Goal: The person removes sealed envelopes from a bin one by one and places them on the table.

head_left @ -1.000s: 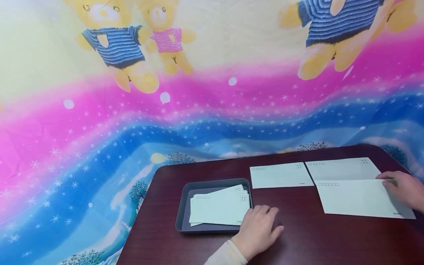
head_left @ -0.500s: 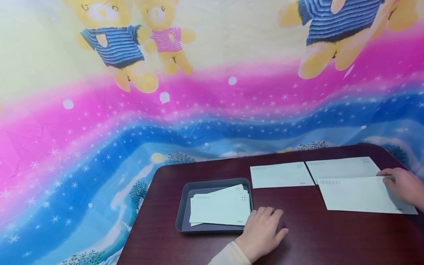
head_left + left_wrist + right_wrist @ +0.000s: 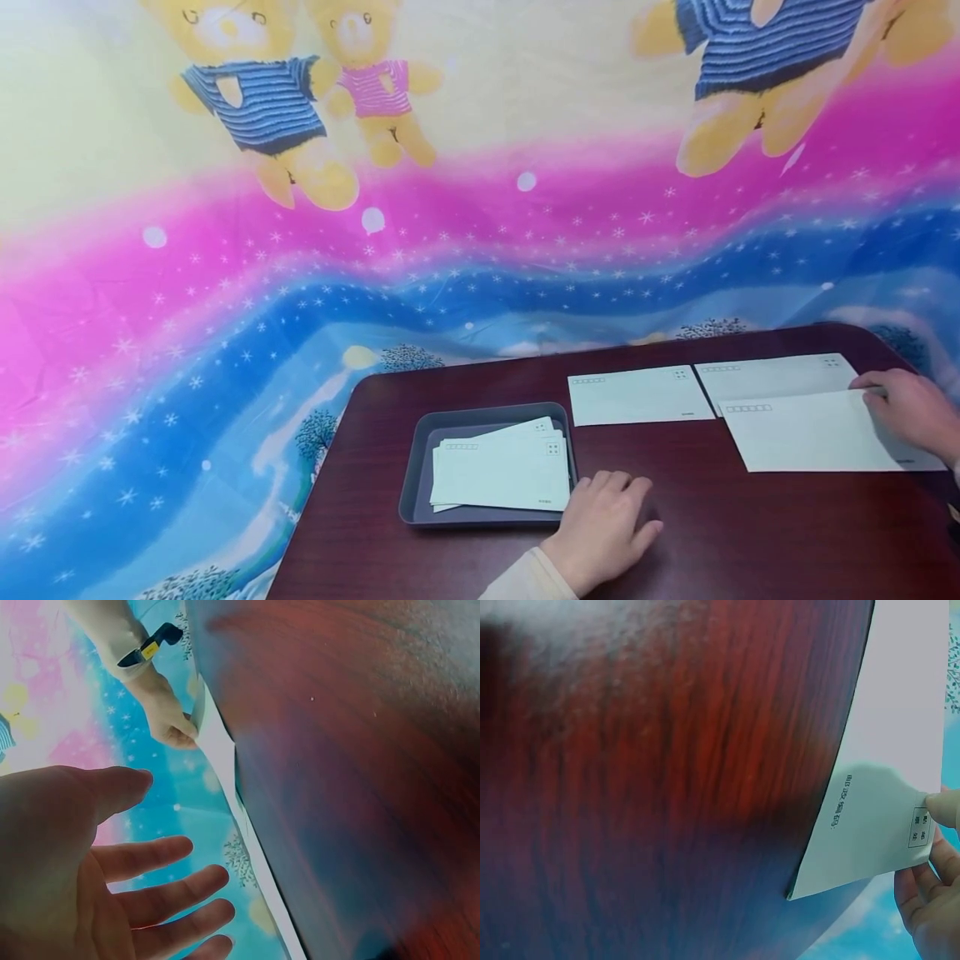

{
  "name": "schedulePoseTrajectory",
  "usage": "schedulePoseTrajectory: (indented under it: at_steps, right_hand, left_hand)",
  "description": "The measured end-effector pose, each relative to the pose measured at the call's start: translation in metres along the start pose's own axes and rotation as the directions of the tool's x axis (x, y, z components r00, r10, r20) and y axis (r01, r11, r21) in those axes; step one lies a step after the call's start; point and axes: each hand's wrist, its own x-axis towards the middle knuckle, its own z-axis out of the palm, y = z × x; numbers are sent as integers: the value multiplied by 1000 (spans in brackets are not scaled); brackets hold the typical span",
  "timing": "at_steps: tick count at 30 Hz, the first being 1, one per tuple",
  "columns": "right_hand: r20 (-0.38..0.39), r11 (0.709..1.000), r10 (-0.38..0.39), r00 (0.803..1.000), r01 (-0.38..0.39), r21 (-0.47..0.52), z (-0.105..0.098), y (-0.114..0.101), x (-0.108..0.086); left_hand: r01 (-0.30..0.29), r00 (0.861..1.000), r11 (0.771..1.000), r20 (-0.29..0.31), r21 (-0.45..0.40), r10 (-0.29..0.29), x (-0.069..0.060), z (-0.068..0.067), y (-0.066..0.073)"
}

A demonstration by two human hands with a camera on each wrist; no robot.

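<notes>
In the head view, the right hand (image 3: pixel 911 412) pinches one envelope (image 3: pixel 810 433) at its far right corner. From that grip the envelope reaches leftward, long axis side to side, partly covering the back-right envelope (image 3: pixel 772 379). The tray (image 3: pixel 487 520) lies well apart, farther left, with the left hand (image 3: pixel 603 525) just beside its near right corner; the right hand is nearer the envelope. Counted: one tray, one table (image 3: pixel 360 517), one envelope held, two along the back including the back-left envelope (image 3: pixel 637 396), and in the tray a stack (image 3: pixel 498 475) of at least two, the exact number hidden.

In the left wrist view, the left hand's fingers (image 3: pixel 180 894) are spread and hold nothing.

In the right wrist view, the thumb (image 3: pixel 945 808) lies on the printed face by the stamp box (image 3: pixel 919 827). Whether the envelope's near edge touches the table, I cannot tell.
</notes>
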Motion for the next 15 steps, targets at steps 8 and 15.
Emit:
schedulePoseTrajectory:
  at_steps: [8,15]
  right_hand:
    - [19,1000,29,999,-28,-3,5,6,3]
    - [24,998,66,998,-66,-16,3,5,4]
  left_hand:
    - [-14,1000,1000,10,1,14,5,1,7]
    - [-23,1000,1000,7,19,23,5,1,10]
